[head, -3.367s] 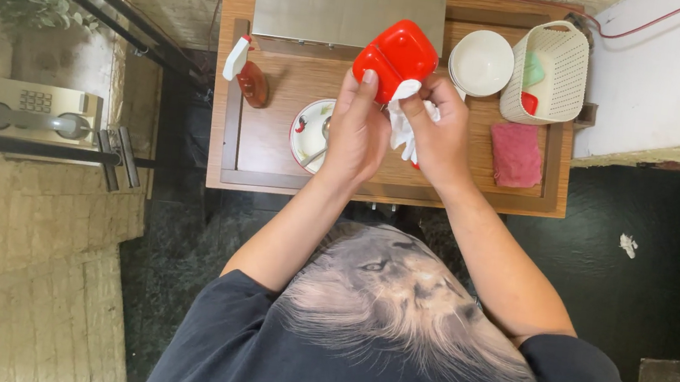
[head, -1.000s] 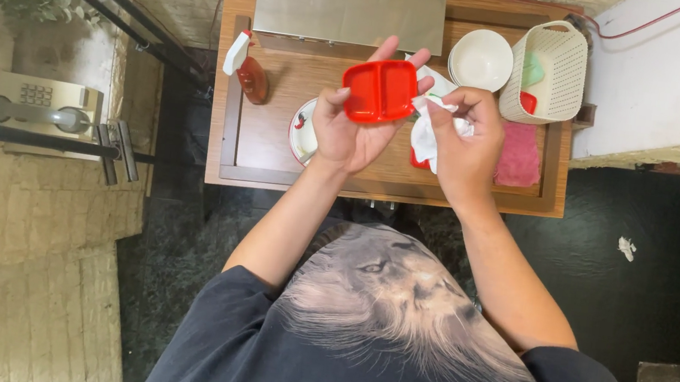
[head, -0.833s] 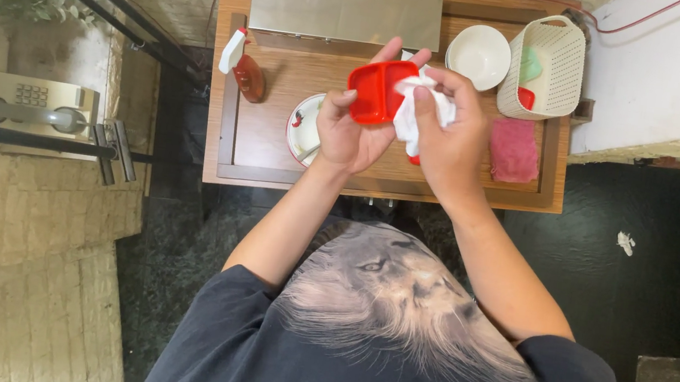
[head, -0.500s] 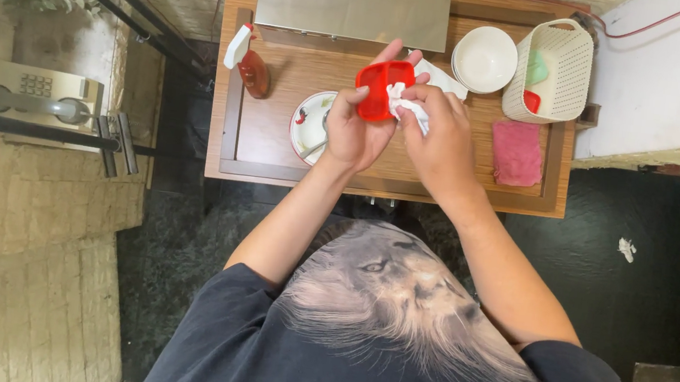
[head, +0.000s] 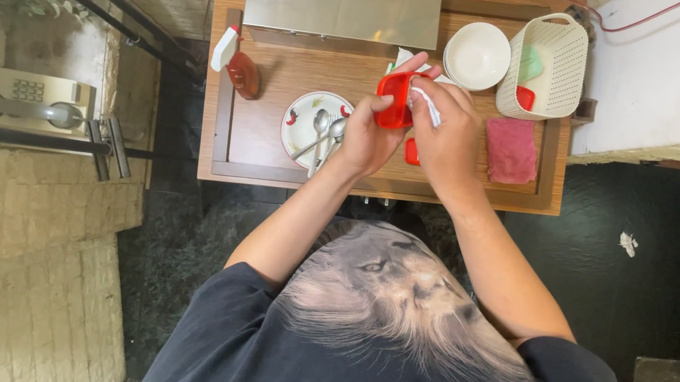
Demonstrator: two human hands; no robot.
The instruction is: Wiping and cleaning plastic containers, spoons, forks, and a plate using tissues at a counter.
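My left hand (head: 367, 130) holds a small red plastic dish (head: 392, 101) on edge above the wooden tray table (head: 262, 125). My right hand (head: 449, 135) presses a white cloth (head: 422, 99) against the dish's right side. Another red piece (head: 412, 151) shows just under my right hand. A white plate (head: 306, 115) with red pepper prints lies to the left of my left hand, with spoons (head: 324, 131) on it.
A white bowl (head: 478, 54) and a cream slotted basket (head: 546, 65) with green and red items stand at the back right. A pink cloth (head: 511, 149) lies at right. A spray bottle (head: 236, 66) lies at left. A steel box (head: 342, 7) spans the back.
The red dish has been turned from lying open and flat to standing on edge, and my right hand with the white cloth has closed in against it.
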